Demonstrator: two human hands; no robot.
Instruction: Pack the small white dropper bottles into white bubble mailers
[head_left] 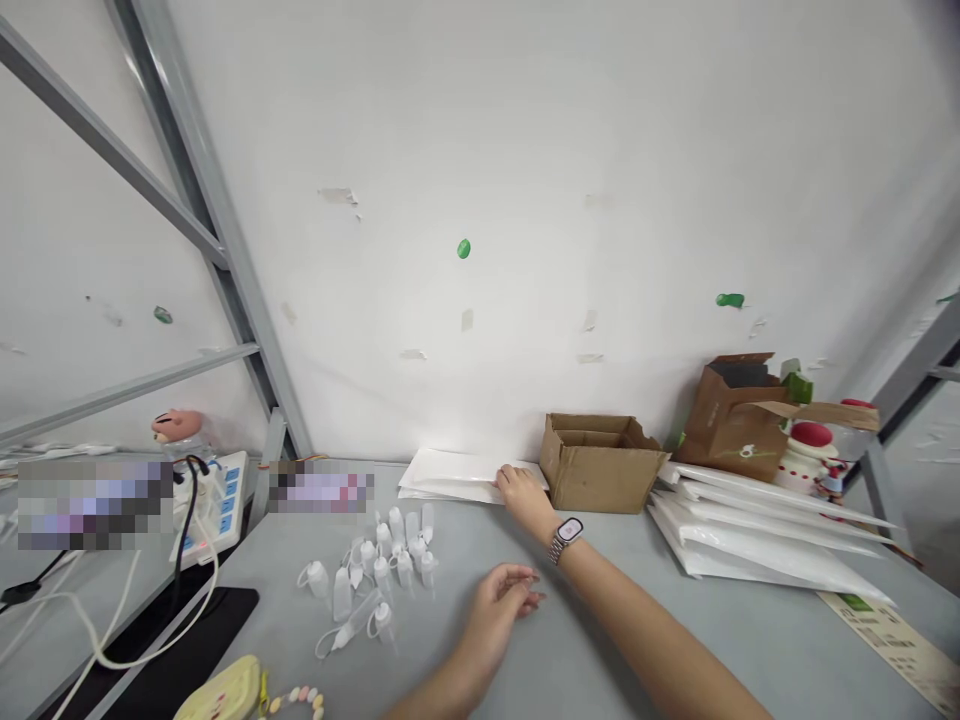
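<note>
My right hand [523,497], with a watch on its wrist, reaches to the back of the grey table [615,620] and its fingers close on the edge of a flat stack of white bags [457,473] by the wall. My left hand [501,600] hovers low over the table in front, fingers loosely curled and apart, holding nothing. A cluster of several small clear plastic squeeze bottles [382,565] with caps lies on the table just left of my left hand.
An open cardboard box [598,462] stands right of the white stack. More white bags [757,535] are piled at the right, with a torn brown box [739,415] and a red-capped figurine [806,452] behind. A power strip [214,505] with cables lies left; a yellow pouch [221,695] sits at the front edge.
</note>
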